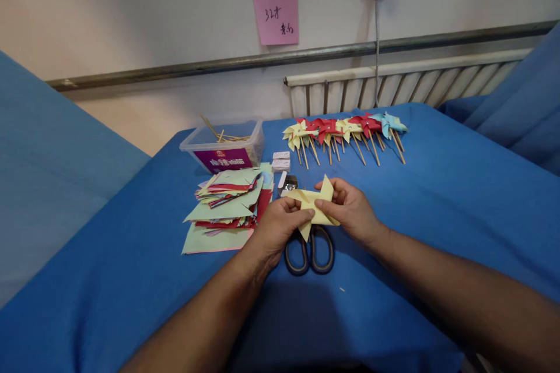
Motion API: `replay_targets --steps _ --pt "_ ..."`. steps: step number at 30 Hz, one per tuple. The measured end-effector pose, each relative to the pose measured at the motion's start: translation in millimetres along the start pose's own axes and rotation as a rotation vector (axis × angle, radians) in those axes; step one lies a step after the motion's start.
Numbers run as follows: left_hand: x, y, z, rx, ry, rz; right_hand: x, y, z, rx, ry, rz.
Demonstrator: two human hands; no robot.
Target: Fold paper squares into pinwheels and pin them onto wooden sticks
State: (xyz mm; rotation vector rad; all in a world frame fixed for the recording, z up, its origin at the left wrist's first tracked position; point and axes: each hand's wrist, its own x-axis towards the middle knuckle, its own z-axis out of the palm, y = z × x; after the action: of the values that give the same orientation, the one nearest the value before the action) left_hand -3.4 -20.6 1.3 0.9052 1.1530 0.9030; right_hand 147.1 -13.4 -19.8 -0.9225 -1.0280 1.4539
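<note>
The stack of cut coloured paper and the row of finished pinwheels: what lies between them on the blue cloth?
In the head view, two small white boxes lie between the paper stack and the pinwheels; blue cloth around them.

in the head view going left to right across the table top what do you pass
stack of cut paper → left hand → yellow paper piece → right hand; farther back, plastic box of sticks → row of pinwheels

Pink sticky note [276, 14] on the wall: handwritten "32" followed by characters too small to read. Below and left of it, clear plastic tub [224, 145] bears a purple label [225, 159] with light lettering, illegible here.
</note>
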Motion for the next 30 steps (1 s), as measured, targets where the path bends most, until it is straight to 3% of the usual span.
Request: replay_targets --steps 5,12,16,19,22,30 --pt "-2.4 0.4 3.4 -0.048 0.006 0.037 -0.6 2.2 1.8 -0.026 0.053 -0.034" --pt "-4.8 2.3 8.1 -0.074 0.062 0.081 -5.3 4.0 4.1 -0.031 0.030 -0.082" --pt "-3.8 13.5 -2.0 -0.125 0.182 0.174 1.1 2.0 -4.1 -0.035 0.083 -0.132" --pt "-2.4 27.1 -15.2 -0.221 0.286 0.280 12.6 7.6 -12.9 -0.216 0.149 -0.192" --pt "-1.4 37.4 -24.6 -0.317 0.322 0.368 22.2 18.4 -17.8 -0.424 0.106 -0.211" --pt "1.0 37.8 -24.5 -0.414 0.338 0.377 23.4 30.2 -15.3 -0.769 -0.026 -0.382"
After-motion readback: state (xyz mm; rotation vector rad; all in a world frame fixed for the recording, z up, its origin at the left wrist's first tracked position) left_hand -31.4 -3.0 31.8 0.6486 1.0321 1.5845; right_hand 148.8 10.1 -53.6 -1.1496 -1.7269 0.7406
